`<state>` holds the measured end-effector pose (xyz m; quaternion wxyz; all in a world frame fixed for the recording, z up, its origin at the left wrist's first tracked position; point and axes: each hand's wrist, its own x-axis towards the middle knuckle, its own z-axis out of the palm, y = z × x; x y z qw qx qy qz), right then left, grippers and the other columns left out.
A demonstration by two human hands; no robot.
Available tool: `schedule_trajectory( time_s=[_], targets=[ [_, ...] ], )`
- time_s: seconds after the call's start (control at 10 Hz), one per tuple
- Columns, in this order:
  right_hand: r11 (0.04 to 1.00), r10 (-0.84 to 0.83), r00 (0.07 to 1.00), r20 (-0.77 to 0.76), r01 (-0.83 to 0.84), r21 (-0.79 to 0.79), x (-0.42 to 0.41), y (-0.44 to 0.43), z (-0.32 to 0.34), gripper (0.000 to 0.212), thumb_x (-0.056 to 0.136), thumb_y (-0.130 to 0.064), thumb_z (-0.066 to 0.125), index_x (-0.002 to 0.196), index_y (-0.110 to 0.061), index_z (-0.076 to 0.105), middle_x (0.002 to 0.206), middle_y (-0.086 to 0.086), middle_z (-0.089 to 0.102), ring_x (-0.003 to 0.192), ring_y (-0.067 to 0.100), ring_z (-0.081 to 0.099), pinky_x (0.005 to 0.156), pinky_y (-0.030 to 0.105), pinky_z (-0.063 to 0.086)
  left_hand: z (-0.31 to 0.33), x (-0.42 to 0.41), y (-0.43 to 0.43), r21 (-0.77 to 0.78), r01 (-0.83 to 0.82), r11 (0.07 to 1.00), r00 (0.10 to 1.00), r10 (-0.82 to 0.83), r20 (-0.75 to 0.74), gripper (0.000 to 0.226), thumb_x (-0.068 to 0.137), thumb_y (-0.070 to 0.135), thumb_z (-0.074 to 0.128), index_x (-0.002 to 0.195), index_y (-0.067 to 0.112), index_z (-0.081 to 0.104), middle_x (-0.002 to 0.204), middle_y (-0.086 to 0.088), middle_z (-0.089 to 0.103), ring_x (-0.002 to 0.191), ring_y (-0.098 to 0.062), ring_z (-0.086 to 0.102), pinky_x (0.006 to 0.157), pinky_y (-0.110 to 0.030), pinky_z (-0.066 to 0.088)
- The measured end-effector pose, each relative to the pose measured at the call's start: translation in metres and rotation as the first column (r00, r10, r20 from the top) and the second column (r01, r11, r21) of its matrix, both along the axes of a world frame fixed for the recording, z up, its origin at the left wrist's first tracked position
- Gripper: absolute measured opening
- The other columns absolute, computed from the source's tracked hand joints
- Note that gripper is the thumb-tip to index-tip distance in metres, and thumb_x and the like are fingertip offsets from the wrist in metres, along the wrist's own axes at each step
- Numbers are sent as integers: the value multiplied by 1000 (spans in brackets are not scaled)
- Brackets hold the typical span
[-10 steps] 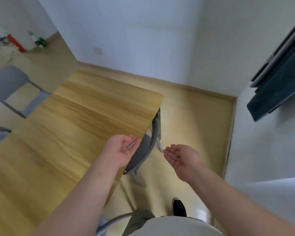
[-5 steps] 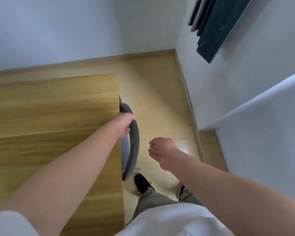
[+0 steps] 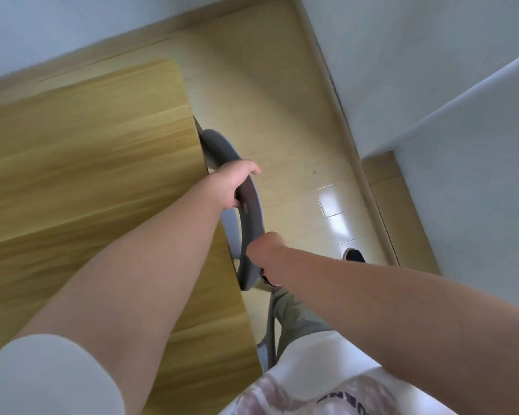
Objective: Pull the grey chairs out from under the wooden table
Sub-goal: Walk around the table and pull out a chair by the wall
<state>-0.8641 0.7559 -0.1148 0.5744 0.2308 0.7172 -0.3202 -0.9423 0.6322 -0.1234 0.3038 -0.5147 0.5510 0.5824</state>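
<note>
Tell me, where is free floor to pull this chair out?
Free: the pale tiled floor between the curved grey chair back and the white wall's baseboard. Crowded: the near end, where the right hand, trouser leg and black shoe stand. The left hand has its grip against the wooden table edge.

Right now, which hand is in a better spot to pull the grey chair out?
Probably both together. The left hand grips the far part of the grey chair backrest by the wooden table edge; the right hand holds the near end. If only one, the left, nearer the middle.
</note>
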Motion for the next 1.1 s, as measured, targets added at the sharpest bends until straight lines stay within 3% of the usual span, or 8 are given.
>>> schedule_trajectory(
  time_s=[0.1,0.2,0.3,0.4,0.5,0.7,0.8,1.1],
  targets=[
    [999,35,999,-41,-35,3,6,0,-12,6,99,-9,45,104,-11,42,106,10,44,91,25,44,77,29,39,-9,1,-3,15,2,1000,1000,-2,2,62,62,23,66,121,10,51,116,-11,54,107,-36,62,82,-53,56],
    [998,-7,1000,13,8,-60,4,4,-14,12,97,-1,49,106,-8,46,97,11,54,74,25,54,58,31,50,-12,-1,-2,6,29,1000,999,-29,-14,52,62,21,61,112,10,54,109,-13,53,102,-38,63,82,-57,55],
    [991,-36,996,86,47,-126,1,10,-8,26,93,6,54,116,-5,48,98,14,56,77,30,61,49,36,58,-6,-5,3,-4,60,998,998,-60,-19,44,74,14,55,117,4,49,106,-15,53,92,-37,61,80,-54,56],
    [974,-23,993,117,48,-222,-7,17,-4,35,88,11,58,120,0,50,115,21,59,91,43,67,64,48,63,3,-11,4,-51,59,997,998,-59,-11,35,84,7,50,118,3,43,109,-18,52,98,-41,59,70,-50,55],
    [955,14,996,93,15,-298,-20,25,5,35,84,10,61,118,3,52,117,24,59,90,46,69,69,51,63,14,-20,5,-47,51,998,998,-53,-35,33,87,5,46,119,0,42,105,-18,53,97,-41,58,84,-58,53],
    [951,77,996,41,-61,-305,-54,64,33,38,82,9,62,118,1,52,111,26,58,76,48,73,68,48,63,49,-39,26,-7,6,1000,994,-7,-109,16,87,4,45,104,1,44,99,-16,48,98,-41,56,94,-61,48],
    [950,104,995,-5,-101,-294,-68,87,45,38,82,9,59,119,1,50,111,26,57,73,48,73,62,44,63,60,-49,44,20,21,1000,990,-18,-137,3,88,4,43,87,6,42,84,-10,44,84,-34,53,95,-56,48],
    [967,97,986,-134,-126,-220,-102,153,63,31,80,5,58,111,0,52,93,26,63,75,48,73,72,50,63,79,-94,109,75,176,982,968,-158,-195,2,88,7,42,87,6,41,79,-11,45,72,-32,53,93,-56,50]
  ],
)
